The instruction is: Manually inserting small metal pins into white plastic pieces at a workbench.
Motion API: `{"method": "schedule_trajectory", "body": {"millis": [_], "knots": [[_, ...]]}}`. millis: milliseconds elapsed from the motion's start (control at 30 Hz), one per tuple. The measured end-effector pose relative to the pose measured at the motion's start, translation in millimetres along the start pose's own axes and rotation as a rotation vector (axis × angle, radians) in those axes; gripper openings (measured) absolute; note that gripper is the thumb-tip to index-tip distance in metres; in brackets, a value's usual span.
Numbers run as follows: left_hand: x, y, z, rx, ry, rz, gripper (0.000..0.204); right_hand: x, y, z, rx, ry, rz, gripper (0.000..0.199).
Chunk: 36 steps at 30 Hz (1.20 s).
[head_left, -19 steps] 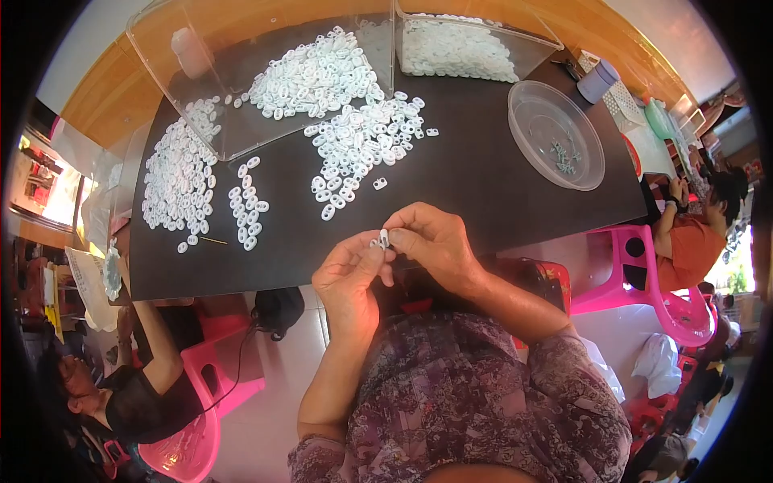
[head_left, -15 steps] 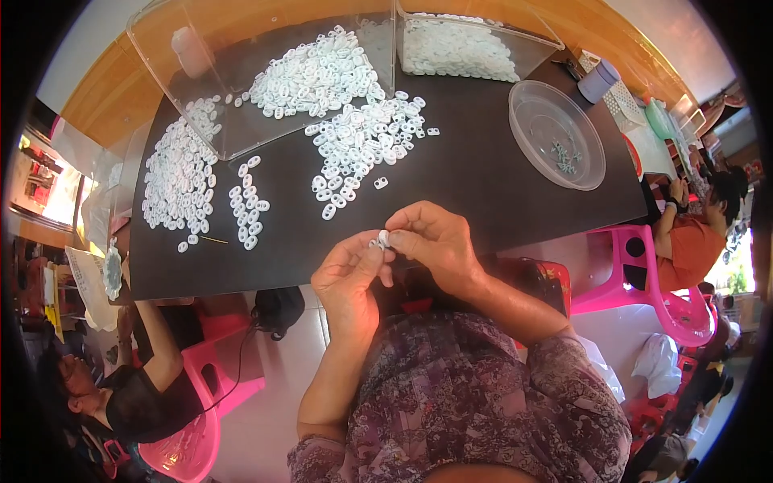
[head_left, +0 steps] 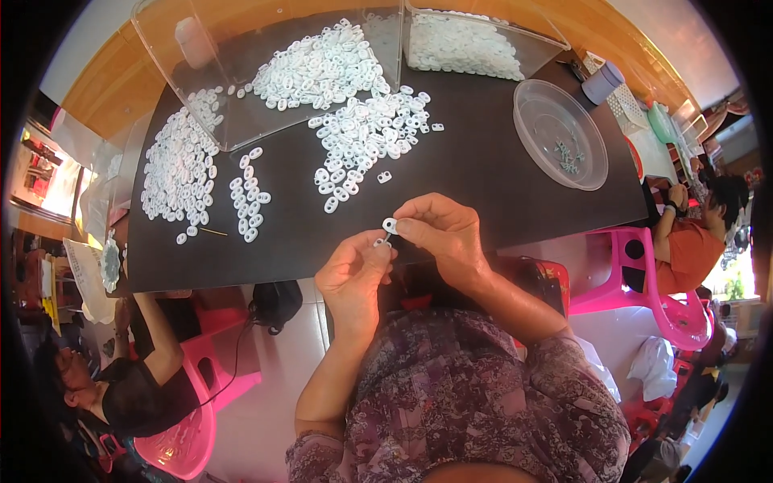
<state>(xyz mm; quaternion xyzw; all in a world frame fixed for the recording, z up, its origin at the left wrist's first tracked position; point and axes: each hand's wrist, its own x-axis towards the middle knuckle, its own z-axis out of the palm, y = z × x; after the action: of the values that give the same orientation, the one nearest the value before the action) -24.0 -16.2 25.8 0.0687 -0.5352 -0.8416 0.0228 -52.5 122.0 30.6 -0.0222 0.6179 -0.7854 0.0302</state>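
My right hand (head_left: 445, 239) pinches a small white oval plastic piece with holes (head_left: 390, 225) between thumb and fingers. Just below it, my left hand (head_left: 352, 272) grips another small white piece (head_left: 381, 242), partly covered by the thumb. A thin, short link, perhaps a pin, shows between the two pieces. Both hands are raised in front of the dark table's near edge. Beyond them lies a loose heap of white two-holed oval pieces (head_left: 362, 137). Further left are a small cluster of ovals (head_left: 249, 201) and a larger heap (head_left: 177, 173).
A clear bin on its side (head_left: 310, 125) spills white pieces, beside a second clear bin (head_left: 527, 64). A round clear tray (head_left: 597, 179) holds small greenish bits. A grey-lidded container (head_left: 602, 83) stands behind. Other people sit left (head_left: 133, 398) and right (head_left: 696, 249), near pink chairs (head_left: 616, 270).
The piece in my right hand has come up and slightly apart from the one in my left, showing its hole and a thin link between. Both hands shifted a little right.
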Motion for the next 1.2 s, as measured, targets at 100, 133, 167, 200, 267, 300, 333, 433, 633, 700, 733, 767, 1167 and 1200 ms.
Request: {"method": "schedule_trajectory", "body": {"millis": [100, 133, 167, 200, 267, 300, 333, 433, 633, 700, 733, 767, 1167, 1200], "knots": [[0, 0, 0, 0.053, 0.014, 0.004, 0.013, 0, 1, -1, -0.019, -0.021, 0.018, 0.009], [0, 0, -1, 0.063, 0.016, 0.005, 0.012, 0, 2, -1, -0.01, -0.025, 0.013, 0.009], [-1, 0, -1, 0.074, 0.017, 0.007, 0.012, -1, 3, -1, -0.001, -0.03, 0.008, 0.009], [-1, 0, -1, 0.073, 0.019, 0.006, 0.012, -1, 3, -1, -0.001, -0.031, 0.009, 0.009], [-1, -2, -2, 0.099, 0.021, 0.018, 0.012, -1, 3, -1, -0.02, -0.024, 0.009, 0.009], [-1, -2, -3, 0.098, 0.024, 0.017, 0.012, -1, 4, -1, -0.02, -0.026, 0.011, 0.009], [-1, -2, -3, 0.111, 0.019, 0.019, 0.011, 0, 5, -2, -0.035, -0.025, 0.0, 0.009], [-1, -1, -2, 0.114, 0.017, 0.015, 0.011, 1, 7, -1, -0.039, -0.021, -0.023, 0.008], [-1, -4, -3, 0.112, 0.02, 0.008, 0.01, -1, 8, 1, -0.03, -0.028, -0.042, 0.007], [-1, -4, -3, 0.123, 0.026, 0.008, 0.01, -1, 9, 1, -0.023, -0.038, -0.053, 0.007], [-1, -5, -4, 0.126, 0.026, 0.008, 0.01, -1, 9, 2, -0.01, -0.052, -0.061, 0.007], [-1, -5, -4, 0.13, 0.024, 0.008, 0.01, -1, 9, 2, 0.003, -0.064, -0.07, 0.007], [0, -11, -4, 0.065, -0.034, 0.084, 0.024, -3, 9, 3, -0.119, -0.072, -0.109, 0.006], [0, -11, -4, 0.066, -0.035, 0.084, 0.024, -3, 8, 3, -0.118, -0.071, -0.109, 0.006]]}}
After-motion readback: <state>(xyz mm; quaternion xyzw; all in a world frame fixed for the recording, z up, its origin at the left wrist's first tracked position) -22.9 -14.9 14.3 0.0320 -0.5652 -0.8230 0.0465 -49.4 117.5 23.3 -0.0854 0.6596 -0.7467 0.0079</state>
